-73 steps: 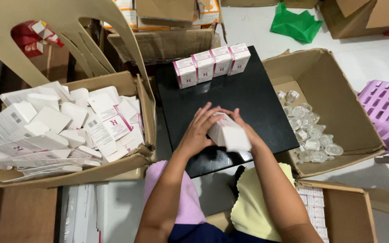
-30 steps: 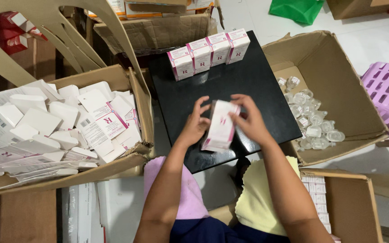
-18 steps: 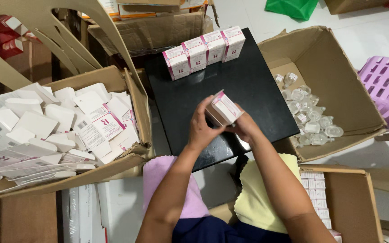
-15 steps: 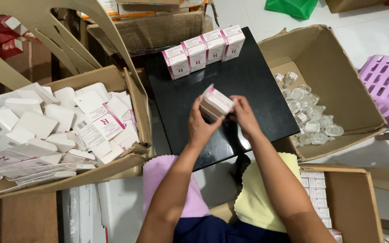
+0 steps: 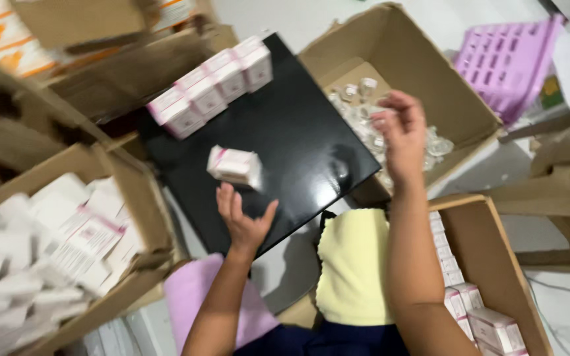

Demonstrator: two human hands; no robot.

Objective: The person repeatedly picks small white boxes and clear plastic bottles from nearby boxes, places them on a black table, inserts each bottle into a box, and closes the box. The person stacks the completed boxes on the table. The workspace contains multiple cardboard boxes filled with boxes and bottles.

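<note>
A small white and pink carton point(image 5: 235, 166) lies on the black board point(image 5: 298, 132), just beyond the fingertips of my left hand point(image 5: 242, 221). That hand is open, palm down, and holds nothing. My right hand point(image 5: 400, 135) hovers over the brown cardboard box point(image 5: 443, 86) that holds several small clear bottles point(image 5: 364, 92). Its fingers are loosely bent and I see nothing in them. The picture is blurred by motion.
A row of finished pink and white cartons point(image 5: 212, 86) stands at the board's far edge. On the left, a cardboard box point(image 5: 146, 217) holds flat white cartons. A purple tray point(image 5: 509, 59) lies at the far right. A box at lower right point(image 5: 489, 264) holds more cartons. Yellow cloth point(image 5: 354, 264) covers my lap.
Both hands held and turned the small carton before. Now it rests on the board, released, and my right hand has swung right over the box of bottles.
</note>
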